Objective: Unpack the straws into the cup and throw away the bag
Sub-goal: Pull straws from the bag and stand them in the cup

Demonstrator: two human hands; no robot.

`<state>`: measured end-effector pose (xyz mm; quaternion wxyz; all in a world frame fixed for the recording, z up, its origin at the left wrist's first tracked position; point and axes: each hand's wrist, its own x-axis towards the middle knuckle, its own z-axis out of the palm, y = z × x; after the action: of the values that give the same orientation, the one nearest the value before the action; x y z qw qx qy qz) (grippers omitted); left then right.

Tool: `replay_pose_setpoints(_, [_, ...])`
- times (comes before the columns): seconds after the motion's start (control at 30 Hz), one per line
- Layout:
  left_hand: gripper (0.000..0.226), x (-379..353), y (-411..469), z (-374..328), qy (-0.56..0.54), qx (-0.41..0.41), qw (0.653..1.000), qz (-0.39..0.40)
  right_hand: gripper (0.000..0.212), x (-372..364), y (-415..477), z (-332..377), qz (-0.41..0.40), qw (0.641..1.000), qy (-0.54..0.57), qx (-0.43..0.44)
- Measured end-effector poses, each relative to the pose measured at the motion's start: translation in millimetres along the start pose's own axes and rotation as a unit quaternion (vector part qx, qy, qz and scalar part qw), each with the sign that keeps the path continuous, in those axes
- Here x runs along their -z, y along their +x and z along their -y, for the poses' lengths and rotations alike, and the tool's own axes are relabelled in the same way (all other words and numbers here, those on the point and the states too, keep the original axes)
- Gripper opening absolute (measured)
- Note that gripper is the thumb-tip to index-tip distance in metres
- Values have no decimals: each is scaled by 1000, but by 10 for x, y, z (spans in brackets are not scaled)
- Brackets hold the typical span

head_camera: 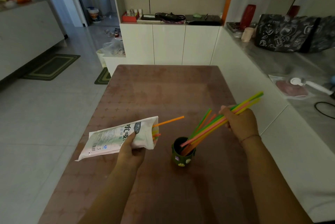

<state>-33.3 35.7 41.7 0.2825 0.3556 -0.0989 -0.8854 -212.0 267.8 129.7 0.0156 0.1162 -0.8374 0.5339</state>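
My left hand [130, 149] grips a white printed straw bag [117, 137] held almost level above the table's left side, its open mouth facing right. One orange straw [169, 120] sticks far out of the mouth, and a few shorter straw ends show inside. My right hand [240, 124] is closed around a bundle of green, yellow, pink and orange straws [213, 126]. The bundle slants down to the left, with its lower ends inside the dark green cup [182, 157]. The cup stands upright on the table between my hands.
The brown table [163, 93] stretches ahead to white cabinets [170, 44]. On the right runs a grey counter [290, 64] with a dark patterned bag [288, 33] and a red bottle [247, 16]. A white bin with a plastic bag [112, 49] sits on the floor at far left.
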Motion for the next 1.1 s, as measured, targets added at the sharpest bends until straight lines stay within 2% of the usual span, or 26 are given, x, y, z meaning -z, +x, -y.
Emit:
replay_pose_setpoints(0.2, [27,-5,-12,36,4,8,1000,-2,24,-28,12,94,15,1000,-21,14])
replay_pose_setpoints(0.33, [31,-51,-50,81,-2,16,1000,-9,38,-392,-105,2,61,997,-45,5])
replay_pose_setpoints(0.53, [25,-83,-74,105,3,18,1000,-7,16,-602,-175,-189,118,993,-23,-9])
replay_pose_setpoints(0.7, [34,-92,-83,130,4,15,1000,-12,17,-503,-107,-246,74,997,-19,-9])
replay_pose_setpoints(0.8, [26,-100,-98,146,5,25,1000,-11,11,-447,-77,-270,34,999,-14,6])
replay_pose_setpoints(0.9, [21,-123,-123,160,10,29,1000,-2,9,-444,-77,-293,38,999,-37,2])
replay_pose_setpoints(1.0, [27,-144,-146,164,9,25,1000,-7,21,-425,-86,-294,46,998,-46,-14])
replay_pose_setpoints(1.1, [28,-159,-154,139,13,19,1000,-5,38,-360,-91,-199,7,999,-46,-2])
